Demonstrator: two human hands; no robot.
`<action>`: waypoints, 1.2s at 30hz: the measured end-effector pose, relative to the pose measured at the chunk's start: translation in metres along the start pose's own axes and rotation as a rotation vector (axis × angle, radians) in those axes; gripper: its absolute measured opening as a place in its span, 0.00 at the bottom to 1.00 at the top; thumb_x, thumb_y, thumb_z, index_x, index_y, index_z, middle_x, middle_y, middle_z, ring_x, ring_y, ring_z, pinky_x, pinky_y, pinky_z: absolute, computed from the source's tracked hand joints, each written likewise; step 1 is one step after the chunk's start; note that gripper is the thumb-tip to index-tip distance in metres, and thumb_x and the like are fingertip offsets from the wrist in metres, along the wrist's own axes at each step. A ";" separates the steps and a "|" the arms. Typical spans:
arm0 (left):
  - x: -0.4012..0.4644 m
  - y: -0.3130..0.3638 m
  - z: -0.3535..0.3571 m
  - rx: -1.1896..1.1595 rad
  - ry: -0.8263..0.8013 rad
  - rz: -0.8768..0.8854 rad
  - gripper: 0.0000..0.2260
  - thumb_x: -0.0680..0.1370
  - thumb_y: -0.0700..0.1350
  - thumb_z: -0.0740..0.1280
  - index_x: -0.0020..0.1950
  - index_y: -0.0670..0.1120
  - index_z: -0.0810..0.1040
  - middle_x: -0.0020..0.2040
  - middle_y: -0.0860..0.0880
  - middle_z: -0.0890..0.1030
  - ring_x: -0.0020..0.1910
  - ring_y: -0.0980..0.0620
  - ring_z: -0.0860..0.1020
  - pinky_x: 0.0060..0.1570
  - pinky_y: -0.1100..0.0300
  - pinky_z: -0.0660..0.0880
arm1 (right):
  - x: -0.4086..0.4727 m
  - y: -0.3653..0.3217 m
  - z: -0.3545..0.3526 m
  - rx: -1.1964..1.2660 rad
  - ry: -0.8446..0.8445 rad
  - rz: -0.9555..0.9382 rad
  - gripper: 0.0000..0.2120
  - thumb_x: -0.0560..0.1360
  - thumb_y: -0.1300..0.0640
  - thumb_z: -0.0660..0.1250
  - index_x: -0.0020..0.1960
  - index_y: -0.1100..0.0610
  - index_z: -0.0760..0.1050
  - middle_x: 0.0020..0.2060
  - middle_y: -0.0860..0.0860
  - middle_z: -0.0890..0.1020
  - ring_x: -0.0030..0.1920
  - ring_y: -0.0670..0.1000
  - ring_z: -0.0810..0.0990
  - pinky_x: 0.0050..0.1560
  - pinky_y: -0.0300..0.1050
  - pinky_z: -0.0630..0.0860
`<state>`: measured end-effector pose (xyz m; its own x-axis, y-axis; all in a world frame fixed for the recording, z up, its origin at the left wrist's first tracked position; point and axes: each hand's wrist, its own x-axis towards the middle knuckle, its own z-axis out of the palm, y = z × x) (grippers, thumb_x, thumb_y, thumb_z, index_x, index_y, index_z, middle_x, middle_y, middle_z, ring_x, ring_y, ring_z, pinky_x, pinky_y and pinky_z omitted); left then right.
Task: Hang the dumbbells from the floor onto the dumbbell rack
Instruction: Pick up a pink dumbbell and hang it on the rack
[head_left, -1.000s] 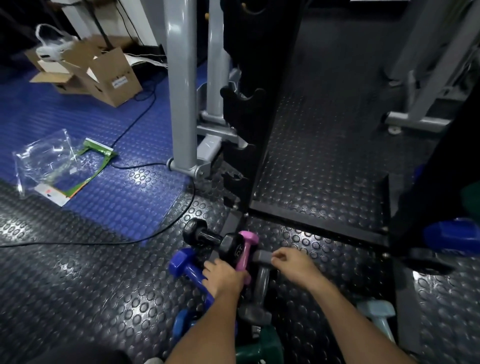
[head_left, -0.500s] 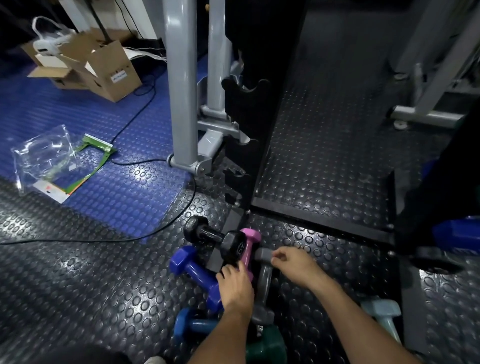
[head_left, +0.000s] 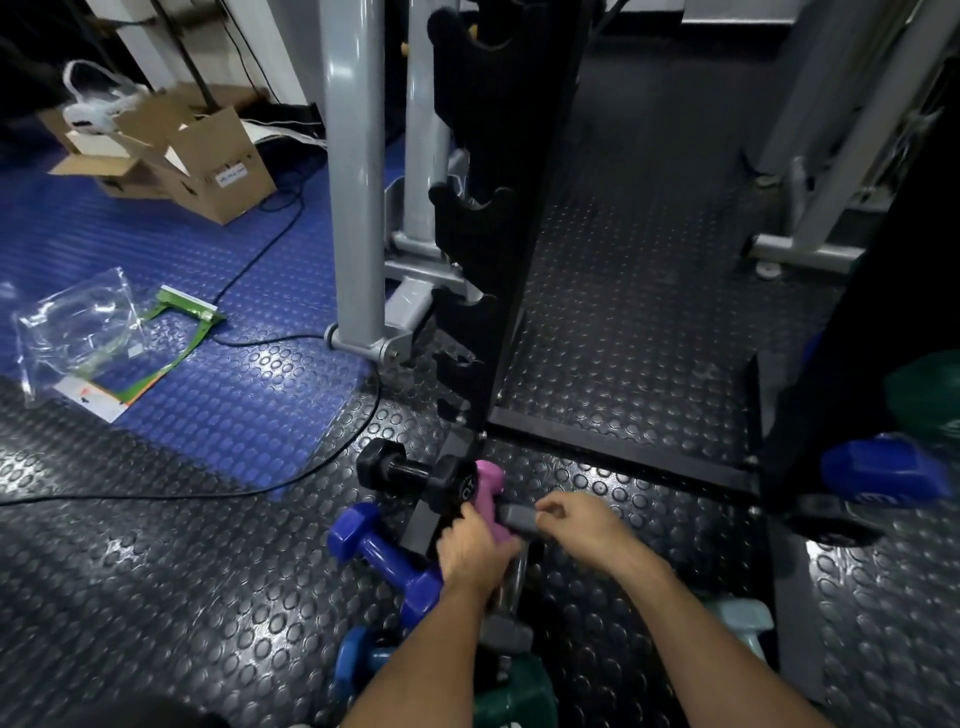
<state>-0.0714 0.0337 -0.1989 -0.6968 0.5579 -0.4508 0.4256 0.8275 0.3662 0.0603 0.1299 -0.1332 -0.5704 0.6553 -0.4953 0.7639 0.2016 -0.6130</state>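
Several dumbbells lie in a heap on the studded black floor mat (head_left: 156, 571) at the foot of the black dumbbell rack (head_left: 483, 234). My left hand (head_left: 475, 551) curls around the handle of the pink dumbbell (head_left: 491, 480), whose upper head rests against a black dumbbell (head_left: 415, 475). My right hand (head_left: 582, 525) pinches the near head of a grey dumbbell (head_left: 519, 517), thumb and fingers closed on it. A purple-blue dumbbell (head_left: 384, 558) lies just left of my left hand. An open cardboard box (head_left: 208, 156) sits well apart on the blue mat (head_left: 234, 405).
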 end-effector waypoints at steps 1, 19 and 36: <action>0.003 0.013 -0.009 -0.273 -0.047 -0.092 0.26 0.72 0.61 0.71 0.59 0.43 0.74 0.48 0.46 0.79 0.46 0.48 0.78 0.44 0.58 0.73 | -0.003 -0.001 -0.003 0.000 0.019 0.001 0.12 0.80 0.51 0.67 0.60 0.50 0.83 0.55 0.47 0.86 0.52 0.48 0.82 0.55 0.44 0.77; -0.010 0.063 -0.075 -0.727 -0.107 -0.066 0.13 0.69 0.51 0.78 0.41 0.44 0.79 0.39 0.44 0.85 0.29 0.46 0.80 0.33 0.52 0.82 | -0.016 0.011 -0.019 0.098 0.161 0.232 0.17 0.85 0.45 0.58 0.54 0.53 0.82 0.48 0.51 0.85 0.47 0.53 0.83 0.52 0.45 0.78; -0.063 0.138 -0.232 -0.866 -0.536 0.383 0.24 0.75 0.56 0.76 0.62 0.39 0.81 0.48 0.39 0.86 0.42 0.47 0.83 0.39 0.57 0.80 | -0.026 -0.027 -0.104 1.074 0.413 0.022 0.15 0.79 0.61 0.70 0.54 0.75 0.79 0.33 0.61 0.85 0.27 0.50 0.84 0.28 0.37 0.79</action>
<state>-0.1028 0.0980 0.0683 -0.1724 0.8984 -0.4040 -0.1368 0.3843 0.9130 0.0859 0.1827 -0.0397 -0.2663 0.8793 -0.3948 0.0079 -0.4076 -0.9131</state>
